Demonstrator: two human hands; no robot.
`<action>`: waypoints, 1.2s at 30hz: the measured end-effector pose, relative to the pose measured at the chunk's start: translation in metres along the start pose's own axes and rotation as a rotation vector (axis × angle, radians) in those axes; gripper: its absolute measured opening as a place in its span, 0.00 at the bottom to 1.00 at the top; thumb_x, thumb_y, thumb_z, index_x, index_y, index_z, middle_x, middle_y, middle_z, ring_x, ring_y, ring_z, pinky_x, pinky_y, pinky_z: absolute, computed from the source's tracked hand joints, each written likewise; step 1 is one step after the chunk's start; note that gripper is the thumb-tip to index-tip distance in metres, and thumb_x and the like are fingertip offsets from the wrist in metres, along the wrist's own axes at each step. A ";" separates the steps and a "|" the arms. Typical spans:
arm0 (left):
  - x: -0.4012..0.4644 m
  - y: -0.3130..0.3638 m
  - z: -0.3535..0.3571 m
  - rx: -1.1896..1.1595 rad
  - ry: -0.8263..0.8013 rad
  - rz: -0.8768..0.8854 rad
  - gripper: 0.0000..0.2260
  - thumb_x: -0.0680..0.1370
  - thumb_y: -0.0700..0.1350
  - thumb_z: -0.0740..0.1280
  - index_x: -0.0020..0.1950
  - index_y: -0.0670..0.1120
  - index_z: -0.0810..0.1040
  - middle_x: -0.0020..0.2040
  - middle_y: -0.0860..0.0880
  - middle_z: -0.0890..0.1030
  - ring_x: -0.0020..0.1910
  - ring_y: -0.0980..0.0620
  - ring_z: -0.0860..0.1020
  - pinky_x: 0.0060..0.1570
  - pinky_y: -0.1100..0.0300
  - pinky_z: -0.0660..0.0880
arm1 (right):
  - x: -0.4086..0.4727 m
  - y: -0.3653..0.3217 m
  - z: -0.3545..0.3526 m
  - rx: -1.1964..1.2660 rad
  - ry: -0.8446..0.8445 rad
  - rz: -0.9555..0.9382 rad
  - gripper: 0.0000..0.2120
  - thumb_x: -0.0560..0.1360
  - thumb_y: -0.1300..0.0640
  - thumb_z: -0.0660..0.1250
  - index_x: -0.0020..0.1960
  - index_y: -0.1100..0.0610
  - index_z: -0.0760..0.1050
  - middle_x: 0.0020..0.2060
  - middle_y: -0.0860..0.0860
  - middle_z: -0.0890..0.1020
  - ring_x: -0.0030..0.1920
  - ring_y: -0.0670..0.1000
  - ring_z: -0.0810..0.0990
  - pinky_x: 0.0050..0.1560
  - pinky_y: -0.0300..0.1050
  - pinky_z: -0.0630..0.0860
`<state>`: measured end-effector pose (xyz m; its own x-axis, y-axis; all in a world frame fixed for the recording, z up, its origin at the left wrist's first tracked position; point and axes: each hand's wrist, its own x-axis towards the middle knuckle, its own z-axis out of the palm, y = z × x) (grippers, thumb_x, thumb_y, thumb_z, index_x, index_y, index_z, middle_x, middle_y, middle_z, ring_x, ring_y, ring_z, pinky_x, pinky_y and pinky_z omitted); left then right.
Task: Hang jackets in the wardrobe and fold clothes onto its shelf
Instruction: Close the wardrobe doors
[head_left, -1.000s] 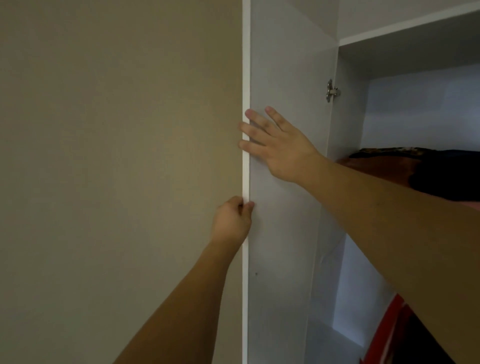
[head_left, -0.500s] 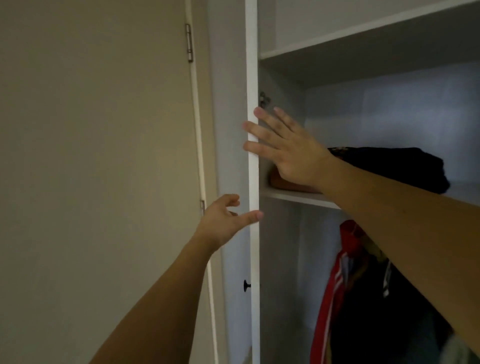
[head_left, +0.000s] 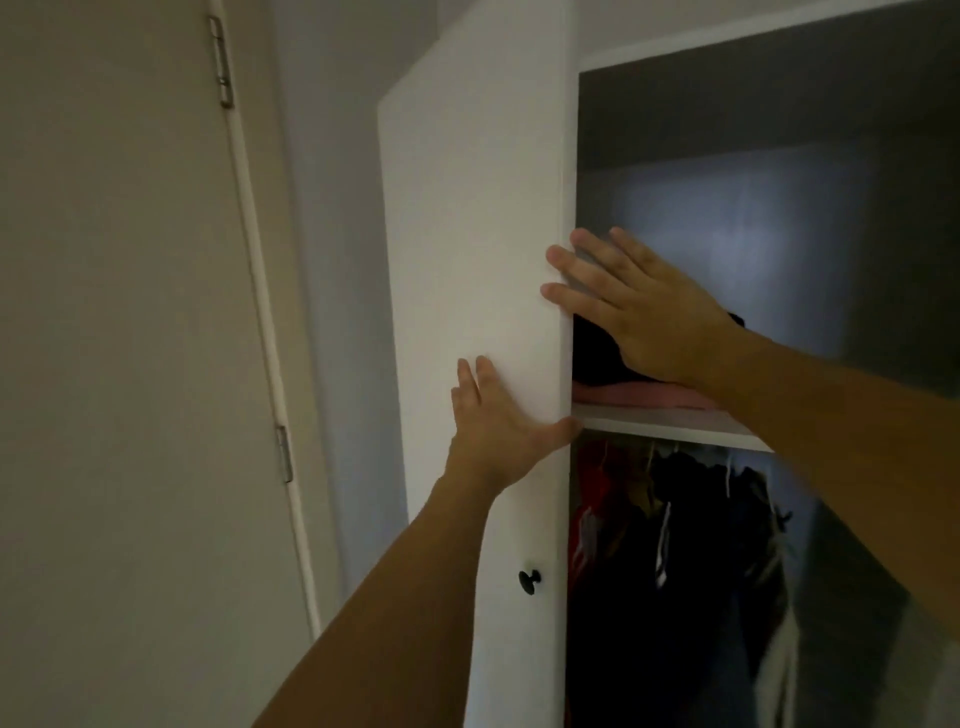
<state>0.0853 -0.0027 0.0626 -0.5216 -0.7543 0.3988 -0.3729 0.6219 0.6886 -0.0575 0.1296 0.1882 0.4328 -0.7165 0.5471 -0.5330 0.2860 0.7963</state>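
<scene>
A beige room door (head_left: 130, 364) with two metal hinges (head_left: 222, 62) on its right edge fills the space far to the left of a tall white flat-panel wardrobe door (head_left: 467, 234), which stands partly open. Low on the wardrobe door is a small round black knob (head_left: 529, 580). The person's left hand (head_left: 498, 421) lies flat on the outer face of the wardrobe door, fingers straight and pointing up, thumb hooked around the door's right edge; it grips nothing else. Just above, at that same edge, the right hand (head_left: 644, 317) rests with straight, spread fingers, the fingertips (head_left: 558, 257) touching the door's front near the edge, holding nothing. To the right of the wardrobe door, the open white wardrobe (head_left: 727, 47) shows a white horizontal shelf (head_left: 665, 423). On that shelf sits a folded stack: a pink garment (head_left: 644, 397) at the bottom, touching the shelf, and a black garment (head_left: 597, 353) lying on top of it, partly hidden behind the right hand and forearm. Below the shelf hang dark jackets (head_left: 691, 545) packed closely together, with a red jacket (head_left: 584, 514) nearest the wardrobe door; the hangers and rail are too dim to make out.
</scene>
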 end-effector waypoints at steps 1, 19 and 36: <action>0.006 0.005 0.009 0.002 -0.002 -0.005 0.63 0.54 0.79 0.65 0.76 0.56 0.35 0.78 0.56 0.35 0.78 0.44 0.40 0.72 0.35 0.55 | -0.007 0.006 0.004 -0.031 -0.038 0.001 0.40 0.70 0.68 0.64 0.78 0.56 0.52 0.77 0.56 0.47 0.77 0.61 0.45 0.75 0.62 0.50; 0.094 0.068 0.127 -0.141 0.122 -0.165 0.65 0.61 0.64 0.76 0.74 0.50 0.27 0.76 0.50 0.29 0.75 0.36 0.33 0.65 0.32 0.62 | -0.039 0.038 0.084 -0.302 -0.507 0.175 0.31 0.81 0.53 0.46 0.78 0.57 0.36 0.78 0.58 0.39 0.77 0.60 0.39 0.73 0.61 0.34; 0.099 0.065 0.115 0.004 -0.010 -0.187 0.64 0.64 0.68 0.74 0.76 0.49 0.27 0.77 0.46 0.30 0.76 0.32 0.41 0.70 0.31 0.52 | -0.035 0.049 0.070 -0.246 -0.581 0.309 0.30 0.81 0.52 0.46 0.79 0.55 0.38 0.78 0.56 0.42 0.78 0.58 0.39 0.75 0.61 0.34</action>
<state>-0.0786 -0.0124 0.0771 -0.4506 -0.8546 0.2580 -0.4672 0.4720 0.7476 -0.1496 0.1242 0.1904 -0.2071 -0.7836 0.5857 -0.3598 0.6177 0.6993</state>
